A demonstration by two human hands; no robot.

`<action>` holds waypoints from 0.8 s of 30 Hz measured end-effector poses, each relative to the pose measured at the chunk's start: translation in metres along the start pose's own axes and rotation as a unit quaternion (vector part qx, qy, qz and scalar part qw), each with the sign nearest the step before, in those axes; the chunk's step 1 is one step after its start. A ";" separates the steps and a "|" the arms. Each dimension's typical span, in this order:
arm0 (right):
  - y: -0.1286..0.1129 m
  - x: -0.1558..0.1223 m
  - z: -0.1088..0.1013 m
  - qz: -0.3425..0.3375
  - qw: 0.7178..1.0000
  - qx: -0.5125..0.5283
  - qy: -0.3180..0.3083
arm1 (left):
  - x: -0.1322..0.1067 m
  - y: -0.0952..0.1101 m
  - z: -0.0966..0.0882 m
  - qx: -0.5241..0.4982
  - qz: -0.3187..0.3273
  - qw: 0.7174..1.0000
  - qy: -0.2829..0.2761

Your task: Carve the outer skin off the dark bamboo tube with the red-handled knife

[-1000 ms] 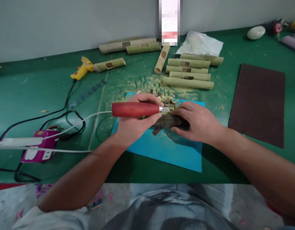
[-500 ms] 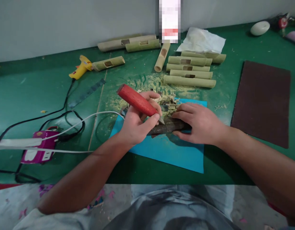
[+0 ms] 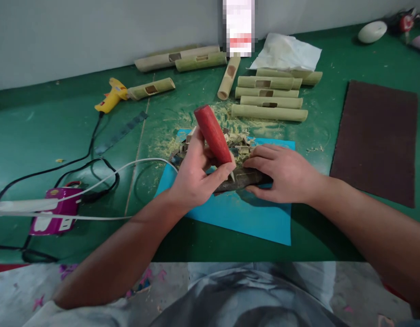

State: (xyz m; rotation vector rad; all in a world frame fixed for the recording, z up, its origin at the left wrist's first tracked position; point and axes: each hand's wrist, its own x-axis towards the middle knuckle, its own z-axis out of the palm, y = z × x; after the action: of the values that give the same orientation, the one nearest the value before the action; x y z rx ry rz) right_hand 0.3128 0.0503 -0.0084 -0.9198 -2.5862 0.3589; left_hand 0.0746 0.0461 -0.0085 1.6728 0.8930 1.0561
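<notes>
My left hand [image 3: 199, 175] is closed around the red handle of a carving knife [image 3: 214, 136], whose short blade points down at a dark piece [image 3: 242, 178], apparently bamboo. Pale lines mark the piece's upper face. From the right, my right hand [image 3: 281, 172] grips its other end, thumb in front and fingers over the top. The piece lies over a blue sheet [image 3: 257, 220]. Behind it is a heap of shavings and scraps [image 3: 239, 141], partly hidden by my left hand.
Several cut bamboo tubes [image 3: 269, 112] lie toward the back, beside white paper [image 3: 286, 52]. At left are a yellow hot-air tool [image 3: 111, 96], a purple power adapter [image 3: 56, 211] and loose cables. A dark brown board [image 3: 375, 143] lies at right.
My left hand has tipped the knife more upright, its handle end swinging right and up. The blade tip stays near the same spot, and my right hand keeps its grip.
</notes>
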 end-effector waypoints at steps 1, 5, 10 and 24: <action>0.000 0.000 0.000 0.000 1.000 -0.001 -0.001 | 0.000 0.000 0.001 -0.003 0.003 1.000 0.001; 0.000 0.000 0.001 -0.003 1.000 0.003 -0.001 | 0.001 0.000 0.004 -0.002 -0.001 1.000 0.002; 0.000 0.000 0.002 -0.004 1.000 0.002 0.006 | 0.001 0.000 0.005 0.010 -0.006 1.000 0.001; 0.000 0.001 0.001 -0.008 1.000 0.003 0.001 | 0.003 0.001 0.008 -0.034 -0.017 0.999 0.013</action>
State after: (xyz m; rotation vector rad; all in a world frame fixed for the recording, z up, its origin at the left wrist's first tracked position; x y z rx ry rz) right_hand 0.3116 0.0508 -0.0094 -0.8950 -2.5879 0.3620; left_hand 0.0832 0.0463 -0.0081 1.5858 0.8899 1.0762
